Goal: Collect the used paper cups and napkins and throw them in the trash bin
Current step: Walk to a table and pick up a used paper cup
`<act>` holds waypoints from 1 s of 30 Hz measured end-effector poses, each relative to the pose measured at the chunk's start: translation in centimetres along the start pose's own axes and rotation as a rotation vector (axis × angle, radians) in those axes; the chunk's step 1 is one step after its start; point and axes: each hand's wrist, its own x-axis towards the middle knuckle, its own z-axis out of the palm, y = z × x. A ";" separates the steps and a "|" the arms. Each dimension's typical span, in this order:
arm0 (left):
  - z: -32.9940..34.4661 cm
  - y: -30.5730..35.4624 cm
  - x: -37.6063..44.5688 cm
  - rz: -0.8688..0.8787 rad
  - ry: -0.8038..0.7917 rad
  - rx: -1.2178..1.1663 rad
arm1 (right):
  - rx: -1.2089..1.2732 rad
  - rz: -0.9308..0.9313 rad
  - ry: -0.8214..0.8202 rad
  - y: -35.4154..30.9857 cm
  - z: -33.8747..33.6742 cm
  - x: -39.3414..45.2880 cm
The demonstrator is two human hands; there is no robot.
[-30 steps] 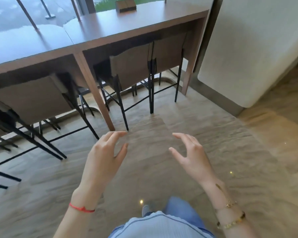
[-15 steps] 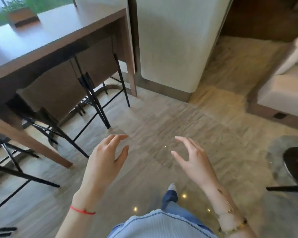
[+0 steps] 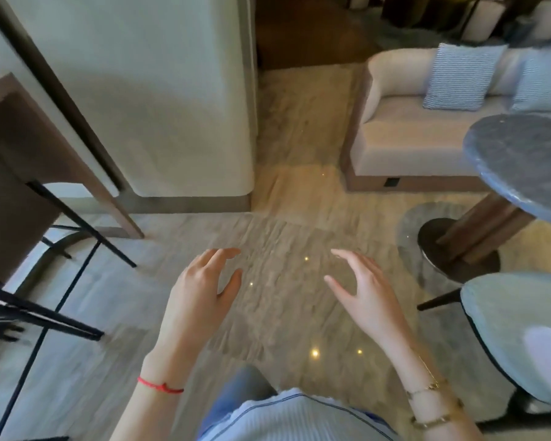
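Note:
My left hand (image 3: 201, 291) and my right hand (image 3: 366, 291) are held out in front of me above the stone floor, both with fingers spread and nothing in them. A red string sits on my left wrist and gold bracelets on my right. No paper cups, napkins or trash bin appear in the head view.
A round grey marble table (image 3: 519, 160) on a dark pedestal stands at the right, with a pale chair seat (image 3: 522, 338) in front of it. A beige sofa (image 3: 407, 135) with striped cushions is behind. A white pillar (image 3: 159, 100) and a wooden counter (image 3: 10, 148) with black stool legs are at left.
The view has swung to the right: the long wooden counter and stools slid off to the left, and the sofa and round table came into view. My hands kept the same empty pose.

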 end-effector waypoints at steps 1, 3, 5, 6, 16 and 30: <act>0.7 0.3 1.7 0.030 -0.022 -0.007 | -0.006 0.031 0.023 0.8 -0.3 0.8; 2.2 1.0 4.9 0.086 -0.065 -0.023 | -0.014 0.093 0.065 2.2 -0.9 2.2; 3.7 1.8 8.2 0.128 -0.104 -0.039 | -0.010 0.145 0.100 3.7 -1.4 3.5; 4.4 2.2 9.8 0.149 -0.118 -0.044 | -0.008 0.166 0.116 4.4 -1.7 4.3; 11.8 7.5 26.5 0.391 -0.262 -0.112 | -0.045 0.379 0.241 10.9 -3.4 13.7; 21.0 17.0 47.7 0.683 -0.436 -0.199 | -0.070 0.628 0.506 20.5 -9.5 26.5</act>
